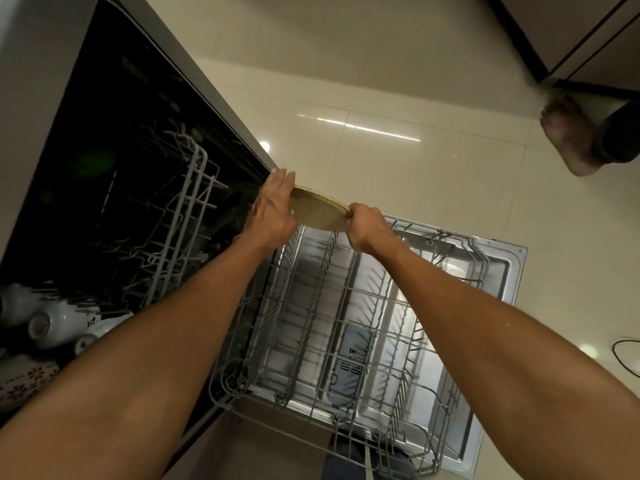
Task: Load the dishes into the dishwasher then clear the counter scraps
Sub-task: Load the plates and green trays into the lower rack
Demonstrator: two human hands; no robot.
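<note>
Round tan plate [320,211], rough speckled underside facing us, is held on edge above the far end of the pulled-out gray wire lower rack [346,323]. Our left hand [273,206] lies flat-fingered against its rim; our right hand [367,226] pinches the opposite edge. Glossy white cups [52,323] sit in the upper rack.

1. The glossy cream tiled floor [398,81] carries the open dishwasher door [498,271].
2. A wire lower rack [346,323] rests on that door.
3. A bare foot [568,133] stands on the floor, far right.
4. A thin black cable [623,355] lies near the right edge.
</note>
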